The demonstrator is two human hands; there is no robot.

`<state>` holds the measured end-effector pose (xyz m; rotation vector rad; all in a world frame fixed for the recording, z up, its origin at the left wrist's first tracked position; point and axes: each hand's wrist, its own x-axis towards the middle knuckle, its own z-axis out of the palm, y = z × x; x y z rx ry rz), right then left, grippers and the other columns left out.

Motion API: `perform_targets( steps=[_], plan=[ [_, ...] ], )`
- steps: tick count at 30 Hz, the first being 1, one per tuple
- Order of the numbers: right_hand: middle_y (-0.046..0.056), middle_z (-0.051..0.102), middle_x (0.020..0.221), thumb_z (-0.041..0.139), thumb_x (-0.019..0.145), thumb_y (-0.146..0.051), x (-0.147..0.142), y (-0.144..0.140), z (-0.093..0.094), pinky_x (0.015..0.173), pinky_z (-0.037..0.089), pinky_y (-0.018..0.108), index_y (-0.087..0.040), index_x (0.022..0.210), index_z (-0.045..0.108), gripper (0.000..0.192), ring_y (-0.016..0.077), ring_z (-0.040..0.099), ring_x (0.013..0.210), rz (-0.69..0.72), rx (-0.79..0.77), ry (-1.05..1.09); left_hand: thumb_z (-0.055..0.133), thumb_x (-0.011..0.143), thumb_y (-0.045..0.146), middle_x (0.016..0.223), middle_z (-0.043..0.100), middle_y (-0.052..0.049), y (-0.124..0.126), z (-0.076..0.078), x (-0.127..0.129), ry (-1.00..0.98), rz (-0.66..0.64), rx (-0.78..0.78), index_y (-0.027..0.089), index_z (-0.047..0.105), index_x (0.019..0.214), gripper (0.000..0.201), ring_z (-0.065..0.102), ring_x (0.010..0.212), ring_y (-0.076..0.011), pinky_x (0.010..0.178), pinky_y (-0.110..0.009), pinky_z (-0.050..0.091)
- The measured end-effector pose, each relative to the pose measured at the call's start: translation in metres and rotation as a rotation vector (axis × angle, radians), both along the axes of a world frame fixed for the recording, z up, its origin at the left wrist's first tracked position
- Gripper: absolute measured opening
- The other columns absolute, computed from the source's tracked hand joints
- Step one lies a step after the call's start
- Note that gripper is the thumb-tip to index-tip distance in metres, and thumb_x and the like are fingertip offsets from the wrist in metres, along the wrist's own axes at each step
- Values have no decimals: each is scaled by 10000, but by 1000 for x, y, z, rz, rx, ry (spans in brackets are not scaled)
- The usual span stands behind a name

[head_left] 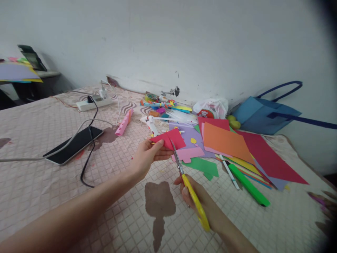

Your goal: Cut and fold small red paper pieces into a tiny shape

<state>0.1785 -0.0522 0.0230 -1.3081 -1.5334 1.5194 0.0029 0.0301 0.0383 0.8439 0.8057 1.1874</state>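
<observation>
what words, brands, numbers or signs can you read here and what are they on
None can be read for certain.
Red patch on the white plastic bag: pale marks, perhaps lettering, too small and blurred to read.
Power strip: any print is too small to read.
Scissors and the red paper in hand: no readable marks.

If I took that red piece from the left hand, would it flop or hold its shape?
The red piece would probably hold its shape: it juts out from the left hand without visibly drooping. It's likely very light, since it looks thin, like coloured paper.
</observation>
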Motion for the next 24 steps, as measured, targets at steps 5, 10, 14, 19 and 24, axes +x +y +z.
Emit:
perform_targets(
  steps=[5,10,14,19,24],
  plan=[
    [-48,351,642,500,787,-623,-3,0,-1,506,303,236,-205,837,484,421,99,327,537,-54,30,-12,619,812,282,748,728,-94,0,1,0,-17,7,2,109,618,817,173,704,683,-183,662,-274,575],
    [-52,333,605,490,775,-645,-3,0,-2,477,272,242,-217,795,465,429,104,304,509,-52,24,-61,615,813,288,737,726,-96,0,2,0,-14,-2,-6,108,624,798,181,703,688,-186,668,-277,574],
    [-64,309,565,489,748,-682,-4,0,-1,449,234,239,-224,772,439,461,101,277,482,-34,-15,-72,623,804,288,731,727,-97,0,3,-1,-16,-8,-16,115,629,802,174,704,688,-191,664,-277,571],
    [-70,306,532,479,739,-702,-5,0,0,425,220,237,-225,769,429,481,98,280,456,-25,-18,-98,603,817,271,710,727,-101,0,5,-1,-18,-7,-35,119,624,779,158,703,681,-193,662,-283,567],
    [-57,334,536,491,762,-648,-5,0,0,429,237,236,-224,706,408,436,101,312,466,-40,8,-115,607,811,253,692,724,-95,1,5,-1,-27,6,-53,122,623,770,138,702,674,-200,666,-302,568]
  ],
)
